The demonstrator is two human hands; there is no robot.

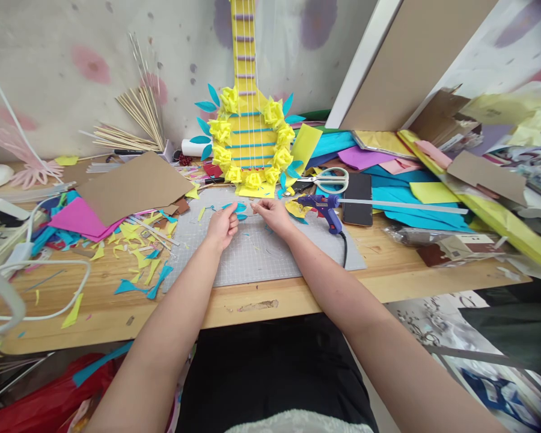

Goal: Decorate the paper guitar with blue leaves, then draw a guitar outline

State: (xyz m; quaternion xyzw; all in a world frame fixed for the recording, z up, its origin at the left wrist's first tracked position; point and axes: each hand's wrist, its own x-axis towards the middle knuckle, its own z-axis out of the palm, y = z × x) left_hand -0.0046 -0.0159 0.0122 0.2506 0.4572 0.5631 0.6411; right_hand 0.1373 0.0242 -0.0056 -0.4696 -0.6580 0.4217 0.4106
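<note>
My left hand (224,227) is closed in a pinch over the grey cutting mat (234,264), with a blue paper leaf (238,208) at its fingertips. My right hand (273,215) faces it, thumb and fingers pressed together; whatever is in that pinch is too small to make out. Just beyond both hands stands a yellow paper guitar (241,129), ringed with yellow paper flowers (273,112) and blue leaves (206,106). A purple glue gun (327,210) lies to the right of my right hand, a clear glue stick (406,206) sticking out behind it.
Yellow and blue paper scraps (137,246) litter the table (117,307) at left, beside brown card (137,186). Scissors (331,180) and a black phone (357,198) lie behind the glue gun. Coloured paper sheets (401,192) are piled at right. Wooden sticks (139,114) stand at back left.
</note>
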